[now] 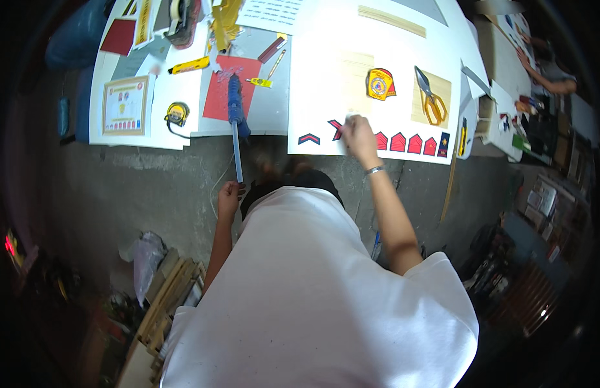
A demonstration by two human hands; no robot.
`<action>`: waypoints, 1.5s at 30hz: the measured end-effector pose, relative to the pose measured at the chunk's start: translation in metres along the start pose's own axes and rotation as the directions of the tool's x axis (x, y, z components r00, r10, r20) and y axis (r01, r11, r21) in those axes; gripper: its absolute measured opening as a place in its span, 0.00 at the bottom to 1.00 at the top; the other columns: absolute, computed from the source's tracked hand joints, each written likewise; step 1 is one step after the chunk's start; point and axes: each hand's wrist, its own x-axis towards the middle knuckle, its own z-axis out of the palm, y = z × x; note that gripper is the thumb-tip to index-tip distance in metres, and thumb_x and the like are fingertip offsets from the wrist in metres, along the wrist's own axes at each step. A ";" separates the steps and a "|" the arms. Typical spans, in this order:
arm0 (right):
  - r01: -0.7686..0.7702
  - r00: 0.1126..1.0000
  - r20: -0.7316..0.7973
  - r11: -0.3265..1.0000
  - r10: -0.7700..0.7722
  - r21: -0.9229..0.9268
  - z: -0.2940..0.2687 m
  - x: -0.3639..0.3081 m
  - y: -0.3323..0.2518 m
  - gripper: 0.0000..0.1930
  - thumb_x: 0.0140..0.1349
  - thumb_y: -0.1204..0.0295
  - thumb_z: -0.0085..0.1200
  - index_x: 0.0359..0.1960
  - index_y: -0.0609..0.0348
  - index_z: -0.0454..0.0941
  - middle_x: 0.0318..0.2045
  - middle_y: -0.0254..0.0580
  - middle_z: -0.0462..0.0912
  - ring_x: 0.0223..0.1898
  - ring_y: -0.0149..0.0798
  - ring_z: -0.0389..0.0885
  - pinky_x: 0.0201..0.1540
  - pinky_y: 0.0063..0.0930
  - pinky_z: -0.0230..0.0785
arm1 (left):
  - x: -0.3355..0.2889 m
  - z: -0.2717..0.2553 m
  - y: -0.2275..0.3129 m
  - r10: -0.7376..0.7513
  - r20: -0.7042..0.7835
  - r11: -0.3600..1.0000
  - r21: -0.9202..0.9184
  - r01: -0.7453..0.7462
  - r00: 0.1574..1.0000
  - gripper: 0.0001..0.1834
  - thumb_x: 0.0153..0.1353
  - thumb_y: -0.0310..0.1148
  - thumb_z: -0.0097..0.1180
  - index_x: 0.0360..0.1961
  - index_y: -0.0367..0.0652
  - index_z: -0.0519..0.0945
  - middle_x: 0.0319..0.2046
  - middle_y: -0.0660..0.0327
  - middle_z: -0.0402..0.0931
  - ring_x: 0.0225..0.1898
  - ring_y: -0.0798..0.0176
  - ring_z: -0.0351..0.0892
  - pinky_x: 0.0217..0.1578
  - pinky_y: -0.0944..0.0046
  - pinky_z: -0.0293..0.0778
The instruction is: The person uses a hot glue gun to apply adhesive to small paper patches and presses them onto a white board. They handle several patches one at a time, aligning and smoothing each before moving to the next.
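My left hand (229, 197) is closed beside the table's front edge, its fingertips at the lower end of a long translucent glue stick (237, 155). The stick runs out of the back of a blue glue gun (235, 97), which lies over a red sheet (248, 74). On a large white board (322, 84), my right hand (359, 138) comes down with its fingers drawn together; what is under them is hidden. At its left is a tilted red and dark chevron patch (335, 129), with another chevron patch (309, 139) farther left. Red pentagon patches (397, 141) line up to its right.
Orange-handled scissors (431, 100) and yellow emblem patches (380, 84) lie on the board. Toward the left are a tape measure (177, 114), a yellow cutter (189, 65), a framed certificate (125, 107) and a tape dispenser (182, 22). Another person's arm (542, 77) shows at far right.
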 end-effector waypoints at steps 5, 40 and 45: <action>-0.150 0.975 -0.187 0.978 0.122 -0.148 0.057 -0.034 -0.007 0.20 0.55 0.68 0.70 0.47 0.60 0.76 0.44 0.54 0.76 0.49 0.57 0.76 0.52 0.50 0.69 | 0.023 -0.011 0.006 0.086 0.177 0.987 0.122 -0.108 0.980 0.13 0.78 0.36 0.49 0.48 0.38 0.79 0.41 0.59 0.86 0.42 0.64 0.85 0.44 0.64 0.78; 0.363 0.874 0.020 0.679 -0.486 0.638 -0.123 -0.130 -0.262 0.10 0.64 0.68 0.65 0.32 0.58 0.77 0.23 0.41 0.77 0.22 0.38 0.79 0.25 0.34 0.67 | -0.177 0.024 0.241 0.977 0.196 -0.044 0.580 -0.814 0.087 0.17 0.58 0.20 0.67 0.49 0.36 0.80 0.52 0.48 0.81 0.51 0.47 0.83 0.48 0.57 0.81; 0.380 0.842 -0.060 0.510 -0.536 0.772 -0.118 -0.101 -0.252 0.10 0.65 0.71 0.65 0.30 0.59 0.77 0.23 0.36 0.77 0.21 0.32 0.76 0.25 0.28 0.66 | -0.169 0.001 0.246 0.931 -0.165 0.364 0.475 -0.801 0.326 0.14 0.59 0.23 0.70 0.46 0.36 0.82 0.41 0.55 0.82 0.35 0.63 0.82 0.35 0.68 0.77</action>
